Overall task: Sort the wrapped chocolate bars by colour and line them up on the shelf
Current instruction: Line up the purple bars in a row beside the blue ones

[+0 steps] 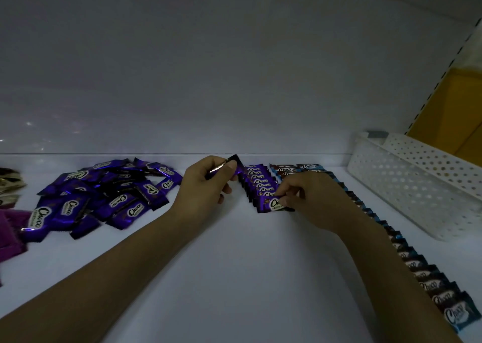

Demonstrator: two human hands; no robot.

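Observation:
A loose heap of purple wrapped chocolate bars (pixel 104 196) lies on the white shelf (pixel 234 264) at the left. A short row of purple bars (pixel 257 183) stands in the middle, running back toward the shelf wall. My left hand (pixel 206 183) holds one purple bar (pixel 236 166) edge-on, just left of that row's far end. My right hand (pixel 310 196) pinches the front purple bar (pixel 271 204) of the row. A long row of blue-and-brown bars (pixel 427 272) runs from the back to the front right, partly hidden by my right forearm.
A white perforated plastic basket (pixel 417 183) stands at the back right. Gold-wrapped pieces (pixel 10 183) and magenta wrappers (pixel 10 233) lie at the far left edge. A slotted shelf upright (pixel 443 76) rises at the right.

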